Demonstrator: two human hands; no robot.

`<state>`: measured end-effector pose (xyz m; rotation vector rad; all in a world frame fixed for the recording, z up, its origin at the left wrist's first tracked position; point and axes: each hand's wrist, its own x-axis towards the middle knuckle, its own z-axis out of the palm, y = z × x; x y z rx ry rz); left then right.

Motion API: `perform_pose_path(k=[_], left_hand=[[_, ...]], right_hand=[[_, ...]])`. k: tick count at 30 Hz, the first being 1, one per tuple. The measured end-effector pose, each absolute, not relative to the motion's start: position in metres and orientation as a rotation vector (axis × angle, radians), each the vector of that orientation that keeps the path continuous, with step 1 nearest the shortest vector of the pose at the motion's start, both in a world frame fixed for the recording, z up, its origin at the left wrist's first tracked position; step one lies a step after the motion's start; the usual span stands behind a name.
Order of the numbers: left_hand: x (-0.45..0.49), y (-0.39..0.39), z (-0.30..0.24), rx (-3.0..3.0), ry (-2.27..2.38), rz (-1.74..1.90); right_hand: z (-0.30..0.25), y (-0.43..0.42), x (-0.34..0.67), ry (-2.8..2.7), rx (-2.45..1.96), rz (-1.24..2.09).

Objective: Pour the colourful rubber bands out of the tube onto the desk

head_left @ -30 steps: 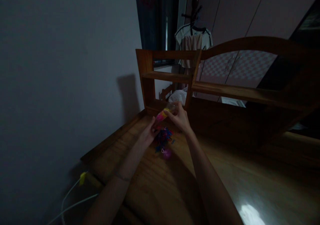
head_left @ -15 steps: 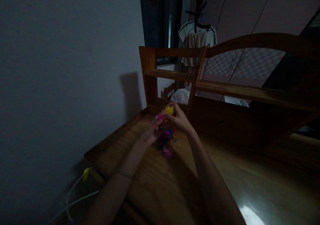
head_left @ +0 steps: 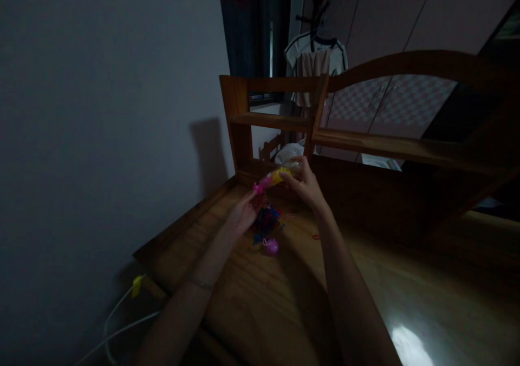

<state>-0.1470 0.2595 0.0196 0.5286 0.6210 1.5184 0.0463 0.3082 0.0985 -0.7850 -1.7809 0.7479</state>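
Note:
My right hand (head_left: 306, 187) is closed around a clear bottle (head_left: 296, 167) holding yellow and pink small pieces. The bottle is tilted, its lower end pointing down to the left, where pink pieces (head_left: 258, 188) bunch up. Just below that end, my left hand (head_left: 245, 213) is open, fingers stretched out and apart, near the pink pieces; dimness hides whether it touches them. Under the hands, a heap of small blue, red and pink pieces (head_left: 268, 219) lies on the wooden desk (head_left: 244, 295). A purple ball with a pale loop (head_left: 272, 247) rests at the heap's near side.
A wooden shelf unit (head_left: 272, 121) stands along the desk's back edge. A wall (head_left: 122, 111) is on the left. White cables with a yellow tag (head_left: 137, 286) hang beside the desk's left edge. A small red loop (head_left: 316, 237) lies right of the heap.
My right hand has moved right and slightly up with the bottle, showing more of its length. My left hand has drawn slightly away, and its fingers are more extended. The view has shifted slightly.

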Motion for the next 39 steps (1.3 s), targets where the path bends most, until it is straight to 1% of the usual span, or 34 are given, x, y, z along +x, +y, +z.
perform_pose_path(k=[3, 5, 11, 15, 18, 23, 27, 30, 35, 39], left_hand=[[-0.148, 0.260, 0.013, 0.565, 0.732, 1.484], [-0.150, 0.259, 0.009, 0.702, 0.883, 1.488], [-0.157, 0.253, 0.004, 1.254, 1.625, 1.548], [-0.156, 0.249, 0.008, 1.474, 1.914, 1.447], [-0.155, 0.250, 0.008, 1.480, 1.856, 1.403], [-0.158, 0.255, 0.001, 1.262, 1.596, 1.545], [-0.160, 0.258, 0.000, 1.276, 1.588, 1.492], [-0.156, 0.257, 0.003, 1.136, 1.514, 1.462], [-0.146, 0.251, 0.012, 0.888, 1.175, 1.573], [-0.144, 0.249, 0.017, 0.793, 1.115, 1.658]], right_hand=[[0.097, 0.309, 0.050, -1.840, -0.797, 0.714], [0.097, 0.308, 0.051, -1.903, -0.818, 0.676], [0.105, 0.301, 0.049, -2.021, -0.801, 0.525], [0.107, 0.298, 0.046, -2.054, -0.806, 0.499], [0.106, 0.299, 0.045, -2.056, -0.816, 0.493], [0.104, 0.301, 0.043, -1.966, -0.849, 0.521], [0.101, 0.306, 0.042, -1.846, -0.909, 0.568], [0.098, 0.310, 0.040, -1.773, -0.948, 0.580], [0.096, 0.310, 0.036, -1.767, -0.961, 0.579], [0.098, 0.306, 0.032, -1.789, -0.946, 0.555]])
